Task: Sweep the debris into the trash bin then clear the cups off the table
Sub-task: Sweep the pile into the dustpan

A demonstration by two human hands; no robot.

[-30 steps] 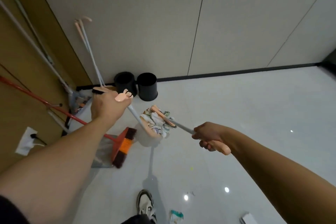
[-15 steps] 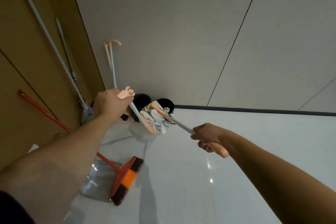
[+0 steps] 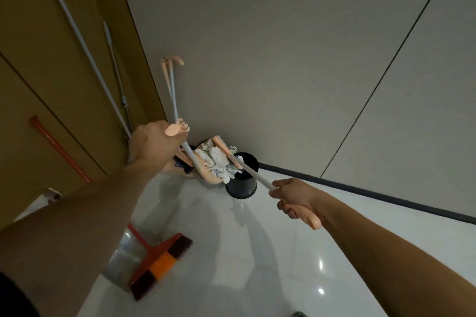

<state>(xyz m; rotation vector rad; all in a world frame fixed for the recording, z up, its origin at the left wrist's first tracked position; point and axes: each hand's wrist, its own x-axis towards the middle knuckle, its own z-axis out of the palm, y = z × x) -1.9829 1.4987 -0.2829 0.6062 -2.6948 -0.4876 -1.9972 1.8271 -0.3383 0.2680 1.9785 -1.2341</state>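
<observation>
My left hand (image 3: 152, 144) grips the top of a white-and-peach handle (image 3: 189, 156) that leads down to a peach dustpan (image 3: 210, 177). Crumpled paper debris (image 3: 219, 166) fills the pan, which hangs in the air just left of and above a black trash bin (image 3: 242, 183). My right hand (image 3: 293, 198) is closed on the peach grip of a second handle (image 3: 253, 175) whose peach head presses across the top of the paper. A second black bin behind the pan is mostly hidden. No cups or table are in view.
A red broom (image 3: 159, 260) lies over a grey metal dustpan (image 3: 123, 262) on the white floor at lower left. Several long handles (image 3: 170, 90) lean in the corner against the brown wall. A dark baseboard (image 3: 360, 192) runs along the grey wall.
Both hands have carried the loaded dustpan forward to the black bin. The view has tilted up, so the floor litter near my shoe has dropped out of sight.
</observation>
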